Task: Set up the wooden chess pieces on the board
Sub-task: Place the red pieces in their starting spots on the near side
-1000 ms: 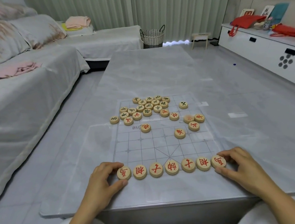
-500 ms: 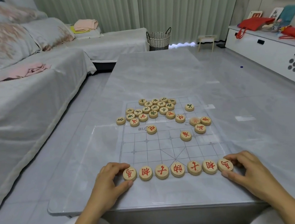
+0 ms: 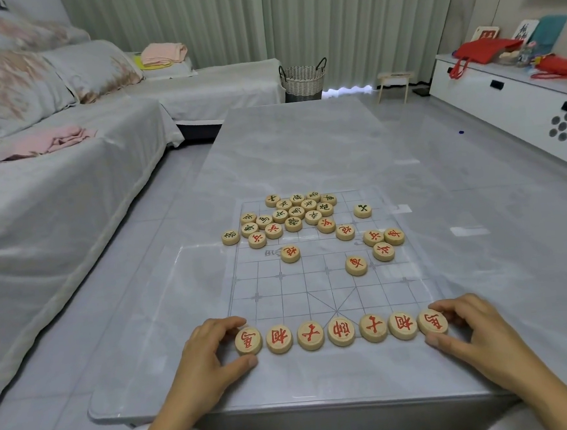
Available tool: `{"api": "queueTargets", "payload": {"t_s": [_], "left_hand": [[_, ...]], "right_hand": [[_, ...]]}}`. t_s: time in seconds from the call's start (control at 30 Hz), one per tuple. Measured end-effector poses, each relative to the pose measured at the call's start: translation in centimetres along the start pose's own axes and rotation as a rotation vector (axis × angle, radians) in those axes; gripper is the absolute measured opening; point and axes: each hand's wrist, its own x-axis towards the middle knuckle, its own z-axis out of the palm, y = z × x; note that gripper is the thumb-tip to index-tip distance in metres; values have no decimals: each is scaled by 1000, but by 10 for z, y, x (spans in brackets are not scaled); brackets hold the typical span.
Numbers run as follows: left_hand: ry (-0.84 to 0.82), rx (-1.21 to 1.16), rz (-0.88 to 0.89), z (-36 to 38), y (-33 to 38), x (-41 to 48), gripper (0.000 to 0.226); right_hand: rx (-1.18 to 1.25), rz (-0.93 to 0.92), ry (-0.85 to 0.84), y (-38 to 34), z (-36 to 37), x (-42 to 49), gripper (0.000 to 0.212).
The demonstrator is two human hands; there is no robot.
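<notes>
A woven wicker basket (image 3: 303,77) is standing by pale pleated curtains (image 3: 293,17); a crumpled pink cloth (image 3: 52,141) is lying on a grey sofa (image 3: 54,205)

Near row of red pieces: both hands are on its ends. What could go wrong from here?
1. The left hand and right hand pinch the leftmost piece and rightmost piece of the seven-piece row, gaps slim; an inward squeeze could buckle it out of line.
2. The board looks like a thin clear sheet on a glossy table; a sideways push might slide it and shift the loose heap at its far end.
</notes>
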Motion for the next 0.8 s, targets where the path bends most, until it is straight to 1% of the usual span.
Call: {"api": "queueTargets", "payload": {"t_s": [0.1, 0.27, 0.33, 0.5, 0.63, 0.77, 0.8], "left_hand": [[29, -51, -21, 2, 0, -1, 44], [61, -115, -41, 2, 0, -2, 31], [76, -121, -32, 3, 0, -1, 30], [94, -155, -56, 4, -2, 1, 23], [122, -236, -83, 3, -2, 0, 25], [124, -280, -81, 2, -1, -1, 30], [126, -288, -87, 1, -1, -1, 30]], "right_hand": [[41, -1, 11, 0, 0, -1, 34], [201, 62, 59, -1, -2, 3, 15], [236, 100, 74, -2, -5, 10, 15], [43, 39, 134, -8, -9, 59, 27], [-73, 3, 77, -11, -3, 118, 37], [-210, 62, -33, -13, 1, 147, 40], [-230, 72, -35, -15, 1, 148, 39]]}}
